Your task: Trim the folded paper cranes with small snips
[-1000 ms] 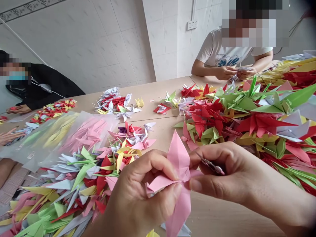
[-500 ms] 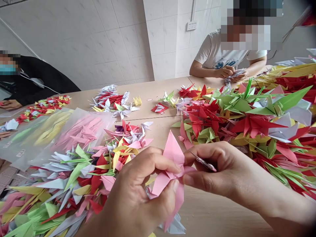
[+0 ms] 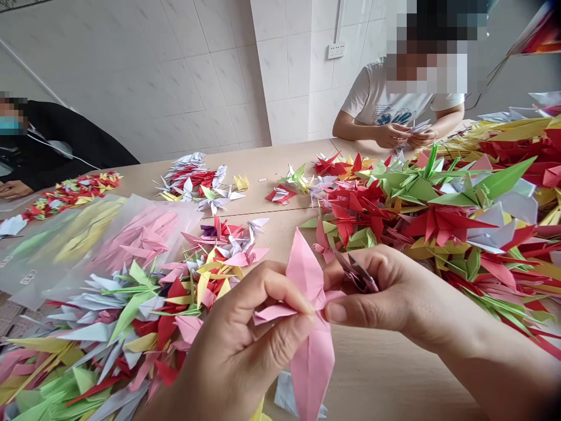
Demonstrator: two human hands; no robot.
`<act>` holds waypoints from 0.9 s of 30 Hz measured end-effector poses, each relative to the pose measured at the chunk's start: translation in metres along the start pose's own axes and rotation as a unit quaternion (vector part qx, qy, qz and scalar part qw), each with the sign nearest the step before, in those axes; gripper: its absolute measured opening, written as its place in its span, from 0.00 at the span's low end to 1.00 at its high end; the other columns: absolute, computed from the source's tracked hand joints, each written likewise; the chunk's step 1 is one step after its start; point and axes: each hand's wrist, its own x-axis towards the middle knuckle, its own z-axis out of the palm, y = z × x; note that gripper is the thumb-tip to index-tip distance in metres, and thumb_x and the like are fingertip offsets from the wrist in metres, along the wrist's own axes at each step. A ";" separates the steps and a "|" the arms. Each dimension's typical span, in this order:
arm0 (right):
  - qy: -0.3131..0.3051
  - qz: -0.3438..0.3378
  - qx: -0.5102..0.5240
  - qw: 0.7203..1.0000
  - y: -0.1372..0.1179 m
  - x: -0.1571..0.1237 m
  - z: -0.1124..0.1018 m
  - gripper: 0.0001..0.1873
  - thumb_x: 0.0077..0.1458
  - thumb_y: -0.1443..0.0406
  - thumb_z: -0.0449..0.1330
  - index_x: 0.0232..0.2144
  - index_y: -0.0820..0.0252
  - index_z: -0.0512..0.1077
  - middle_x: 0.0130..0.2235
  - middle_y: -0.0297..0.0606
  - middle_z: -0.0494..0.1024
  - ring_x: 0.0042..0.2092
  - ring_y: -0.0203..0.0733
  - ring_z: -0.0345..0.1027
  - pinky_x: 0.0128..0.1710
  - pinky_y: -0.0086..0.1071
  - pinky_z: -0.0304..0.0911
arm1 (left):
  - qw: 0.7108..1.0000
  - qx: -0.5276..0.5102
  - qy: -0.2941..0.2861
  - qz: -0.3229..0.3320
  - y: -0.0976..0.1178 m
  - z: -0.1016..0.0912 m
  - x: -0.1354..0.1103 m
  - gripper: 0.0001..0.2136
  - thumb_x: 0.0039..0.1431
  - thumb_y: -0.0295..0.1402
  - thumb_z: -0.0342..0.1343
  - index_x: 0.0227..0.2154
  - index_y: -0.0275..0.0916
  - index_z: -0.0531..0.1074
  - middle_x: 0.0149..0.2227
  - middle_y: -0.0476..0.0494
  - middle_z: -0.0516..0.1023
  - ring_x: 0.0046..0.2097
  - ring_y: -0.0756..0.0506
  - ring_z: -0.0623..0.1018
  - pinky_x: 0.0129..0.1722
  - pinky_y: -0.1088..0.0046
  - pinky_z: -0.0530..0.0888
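A pink origami paper crane (image 3: 307,269) is held between both hands, its long points spread up and down. My left hand (image 3: 258,327) pinches it near the middle with thumb and forefinger. From the other side, my right hand (image 3: 377,292) grips a short pink fold with thumb and forefinger. Tucked in the right palm is a small dark, shiny item (image 3: 357,273) with a thin pointed end, its kind unclear. Beneath the crane, a pale folded paper (image 3: 284,393) lies on the table, partly covered.
Piles of folded paper cranes lie on the left (image 3: 131,316) and right (image 3: 438,222). Plastic bags of folded paper (image 3: 193,217) rest at the left. Across the table (image 3: 289,225), a person in a white shirt (image 3: 397,96) folds paper; another in black (image 3: 74,134) sits far left.
The crane has been turned and opened out, so its lower point now hangs straight and broad. The item in my right palm has tilted and shows more of itself. The view has shifted slightly.
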 end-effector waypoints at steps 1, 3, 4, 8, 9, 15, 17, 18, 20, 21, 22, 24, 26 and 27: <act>-0.005 0.002 0.008 1.000 0.000 0.000 -0.001 0.16 0.53 0.54 0.70 0.32 0.62 0.78 0.28 0.30 0.70 0.30 0.33 0.57 0.30 0.29 0.53 | 0.999 -0.034 -0.002 -0.018 0.000 0.001 0.000 0.04 0.66 0.32 0.58 0.33 0.47 0.73 0.30 0.56 0.71 0.30 0.55 0.72 0.29 0.88 0.69; -0.009 0.006 0.014 1.000 0.000 0.001 -0.002 0.17 0.52 0.53 0.70 0.32 0.63 0.79 0.28 0.31 0.71 0.31 0.33 0.58 0.31 0.29 0.53 | 0.996 -0.078 0.007 -0.041 0.001 0.002 0.000 0.05 0.64 0.32 0.60 0.31 0.46 0.74 0.29 0.56 0.71 0.30 0.55 0.71 0.29 0.88 0.68; -0.010 0.006 0.014 1.000 0.001 0.001 -0.002 0.17 0.52 0.53 0.70 0.32 0.63 0.79 0.28 0.31 0.71 0.30 0.33 0.58 0.31 0.29 0.53 | 0.995 -0.088 0.013 -0.043 0.001 0.003 0.000 0.05 0.63 0.31 0.61 0.31 0.45 0.74 0.29 0.56 0.71 0.30 0.55 0.71 0.30 0.88 0.68; 0.008 -0.005 -0.011 1.000 0.000 0.000 0.002 0.16 0.54 0.54 0.69 0.30 0.62 0.77 0.27 0.28 0.67 0.29 0.31 0.54 0.27 0.27 0.51 | 0.992 -0.115 0.021 -0.046 -0.003 0.004 0.001 0.06 0.60 0.27 0.63 0.30 0.44 0.74 0.28 0.55 0.70 0.29 0.55 0.69 0.30 0.87 0.69; 0.023 -0.012 -0.025 0.999 0.000 0.000 0.004 0.14 0.54 0.56 0.69 0.30 0.62 0.76 0.26 0.28 0.66 0.28 0.30 0.52 0.26 0.26 0.50 | 0.991 -0.123 0.027 -0.049 -0.004 0.004 0.002 0.05 0.60 0.28 0.63 0.30 0.44 0.74 0.28 0.55 0.70 0.29 0.55 0.69 0.29 0.87 0.69; 0.237 -0.220 -0.258 0.910 -0.005 -0.008 0.016 0.04 0.54 0.69 0.68 0.32 0.58 0.76 0.26 0.28 0.69 0.25 0.30 0.56 0.21 0.25 0.51 | 0.994 -0.043 0.098 -0.032 -0.007 0.008 0.003 0.05 0.60 0.27 0.63 0.34 0.46 0.77 0.32 0.52 0.75 0.32 0.52 0.75 0.31 0.85 0.72; 0.241 -0.268 -0.329 0.873 -0.004 -0.010 0.017 0.05 0.57 0.71 0.65 0.29 0.58 0.76 0.25 0.30 0.69 0.25 0.31 0.59 0.22 0.25 0.55 | 0.992 0.001 0.128 -0.008 -0.007 0.010 0.004 0.06 0.59 0.27 0.64 0.35 0.46 0.78 0.34 0.51 0.77 0.35 0.51 0.77 0.32 0.83 0.73; 0.228 -0.283 -0.348 0.864 -0.002 -0.010 0.016 0.05 0.58 0.71 0.65 0.30 0.58 0.78 0.24 0.30 0.68 0.26 0.31 0.61 0.23 0.24 0.56 | 0.991 0.018 0.133 0.000 -0.007 0.011 0.005 0.07 0.59 0.26 0.64 0.36 0.47 0.78 0.35 0.51 0.77 0.36 0.50 0.78 0.34 0.82 0.74; 0.204 -0.309 -0.370 0.852 0.003 -0.010 0.015 0.07 0.58 0.73 0.63 0.36 0.58 0.79 0.26 0.31 0.69 0.27 0.32 0.64 0.25 0.24 0.59 | 0.992 0.034 0.122 -0.001 -0.008 0.012 0.004 0.10 0.58 0.24 0.63 0.37 0.49 0.79 0.38 0.51 0.78 0.40 0.48 0.80 0.40 0.79 0.76; 0.199 -0.320 -0.383 0.843 0.006 -0.009 0.014 0.11 0.58 0.75 0.61 0.38 0.57 0.79 0.27 0.31 0.70 0.28 0.32 0.65 0.26 0.24 0.61 | 0.993 0.034 0.113 -0.011 -0.008 0.013 0.004 0.12 0.57 0.23 0.63 0.38 0.49 0.79 0.40 0.51 0.79 0.41 0.48 0.80 0.42 0.77 0.76; 0.194 -0.329 -0.401 0.833 0.009 -0.009 0.013 0.13 0.57 0.76 0.60 0.40 0.58 0.79 0.29 0.33 0.71 0.28 0.32 0.67 0.26 0.24 0.62 | 0.994 0.029 0.105 -0.025 -0.009 0.013 0.003 0.14 0.56 0.22 0.64 0.40 0.50 0.79 0.42 0.51 0.80 0.42 0.47 0.81 0.43 0.77 0.76; 0.191 -0.345 -0.450 0.801 0.012 -0.007 0.012 0.17 0.56 0.78 0.56 0.42 0.59 0.79 0.30 0.35 0.73 0.28 0.33 0.68 0.25 0.25 0.61 | 0.994 -0.004 0.093 -0.057 -0.009 0.013 0.001 0.17 0.54 0.22 0.66 0.43 0.50 0.78 0.45 0.50 0.80 0.43 0.47 0.81 0.43 0.77 0.77; 0.193 -0.367 -0.502 0.759 0.013 -0.006 0.012 0.19 0.56 0.78 0.53 0.43 0.61 0.79 0.30 0.35 0.74 0.27 0.33 0.67 0.24 0.26 0.59 | 0.992 -0.056 0.075 -0.082 -0.008 0.012 0.000 0.15 0.56 0.25 0.66 0.44 0.49 0.77 0.44 0.49 0.81 0.41 0.47 0.81 0.41 0.77 0.78; 0.197 -0.380 -0.524 0.736 0.013 -0.005 0.012 0.19 0.56 0.78 0.53 0.43 0.62 0.79 0.29 0.35 0.75 0.27 0.33 0.66 0.23 0.26 0.58 | 0.991 -0.080 0.066 -0.088 -0.008 0.012 0.000 0.13 0.58 0.27 0.65 0.44 0.49 0.77 0.44 0.50 0.81 0.40 0.48 0.81 0.40 0.78 0.79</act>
